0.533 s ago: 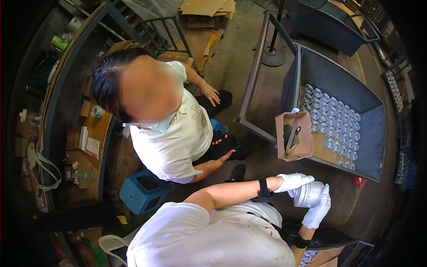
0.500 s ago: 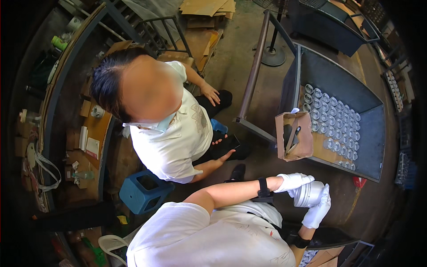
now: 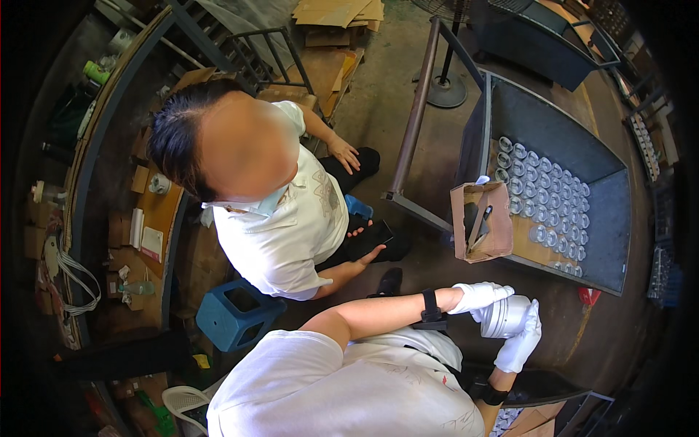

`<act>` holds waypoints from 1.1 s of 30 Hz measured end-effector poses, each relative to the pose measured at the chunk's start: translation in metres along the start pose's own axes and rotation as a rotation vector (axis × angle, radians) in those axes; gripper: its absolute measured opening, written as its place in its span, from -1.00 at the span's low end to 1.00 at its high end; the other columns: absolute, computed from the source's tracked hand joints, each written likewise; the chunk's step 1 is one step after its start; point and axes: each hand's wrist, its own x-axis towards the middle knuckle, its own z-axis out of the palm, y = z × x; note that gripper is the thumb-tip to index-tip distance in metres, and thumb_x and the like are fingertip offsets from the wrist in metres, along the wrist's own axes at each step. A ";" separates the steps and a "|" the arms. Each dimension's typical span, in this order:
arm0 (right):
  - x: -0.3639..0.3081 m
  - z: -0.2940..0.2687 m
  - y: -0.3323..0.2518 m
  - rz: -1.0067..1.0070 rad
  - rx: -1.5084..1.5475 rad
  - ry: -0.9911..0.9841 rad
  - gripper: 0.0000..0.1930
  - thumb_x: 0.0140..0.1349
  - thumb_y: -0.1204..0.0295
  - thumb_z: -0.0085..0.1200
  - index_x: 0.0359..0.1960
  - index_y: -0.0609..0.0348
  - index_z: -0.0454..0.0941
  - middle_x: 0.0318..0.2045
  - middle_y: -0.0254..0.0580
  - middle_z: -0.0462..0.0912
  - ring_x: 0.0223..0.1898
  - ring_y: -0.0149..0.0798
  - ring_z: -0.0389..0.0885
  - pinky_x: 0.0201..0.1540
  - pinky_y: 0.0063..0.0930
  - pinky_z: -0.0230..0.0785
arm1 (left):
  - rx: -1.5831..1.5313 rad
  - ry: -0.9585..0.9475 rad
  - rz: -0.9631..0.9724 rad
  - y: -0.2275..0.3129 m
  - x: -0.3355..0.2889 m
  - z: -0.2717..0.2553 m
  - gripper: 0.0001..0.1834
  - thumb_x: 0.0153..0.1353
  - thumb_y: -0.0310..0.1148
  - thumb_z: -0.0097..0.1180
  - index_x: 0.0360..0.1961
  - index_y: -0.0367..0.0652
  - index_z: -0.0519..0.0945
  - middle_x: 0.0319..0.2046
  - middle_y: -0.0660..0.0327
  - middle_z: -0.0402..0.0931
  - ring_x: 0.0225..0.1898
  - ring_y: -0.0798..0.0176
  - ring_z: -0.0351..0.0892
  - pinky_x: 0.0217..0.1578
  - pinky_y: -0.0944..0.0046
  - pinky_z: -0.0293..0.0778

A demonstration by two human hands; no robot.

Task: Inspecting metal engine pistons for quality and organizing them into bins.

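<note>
Metal cylinder (image 3: 504, 316), shiny and silver-grey, between white-gloved left hand (image 3: 477, 296) and right hand (image 3: 519, 344).

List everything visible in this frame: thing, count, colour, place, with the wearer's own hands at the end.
metal part: one, silver, round, held between both gloved hands, lower right
cart: one, grey, open-topped, right
small parts: many, silver, round, in rows on the cart floor
cardboard box: one, brown, on the cart's near edge, dark tools inside
stool: one, blue plastic, lower left of centre
co-worker: one, white shirt, seated at centre, a dark phone by one hand
workbench: one, brown, left, with small boxes and papers
flat cardboard: several sheets, brown, floor at top
fan stand: one, dark, top centre
left hand: white glove, black wrist strap, on top of the metal part
right hand: white glove, under and beside the metal part
</note>
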 end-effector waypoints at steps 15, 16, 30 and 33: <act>-0.005 0.013 -0.007 -0.087 0.074 0.085 -0.53 0.38 0.15 -0.01 0.08 0.34 0.50 -0.12 -0.24 0.57 -0.14 -0.39 0.55 -0.02 -0.46 0.39 | -0.010 -0.011 0.075 0.021 -0.012 0.005 -0.43 0.36 0.11 -0.12 0.11 -0.14 0.45 -0.11 0.16 0.54 -0.15 0.20 0.61 -0.16 0.19 0.59; -0.005 0.012 -0.007 -0.089 0.075 0.086 -0.53 0.38 0.15 -0.01 0.08 0.34 0.50 -0.12 -0.24 0.57 -0.14 -0.39 0.55 -0.02 -0.46 0.39 | -0.008 -0.012 0.075 0.021 -0.011 0.006 -0.43 0.36 0.11 -0.12 0.11 -0.14 0.45 -0.11 0.16 0.54 -0.15 0.20 0.61 -0.16 0.19 0.59; -0.003 0.008 -0.004 -0.049 0.080 0.065 -0.50 0.39 0.14 -0.03 0.14 0.35 0.46 -0.07 -0.20 0.57 -0.09 -0.35 0.55 0.01 -0.44 0.39 | 0.031 0.010 0.063 0.024 -0.011 0.007 -0.41 0.35 0.13 -0.11 0.11 -0.17 0.45 -0.10 0.13 0.54 -0.12 0.16 0.61 -0.13 0.20 0.57; 0.000 0.002 0.000 -0.081 0.058 0.052 -0.49 0.41 0.17 -0.06 0.20 0.36 0.41 0.01 -0.14 0.55 -0.03 -0.32 0.55 0.04 -0.41 0.40 | 0.017 0.022 0.043 0.023 -0.011 0.010 -0.41 0.36 0.13 -0.12 0.10 -0.18 0.46 -0.10 0.13 0.54 -0.13 0.16 0.61 -0.15 0.20 0.57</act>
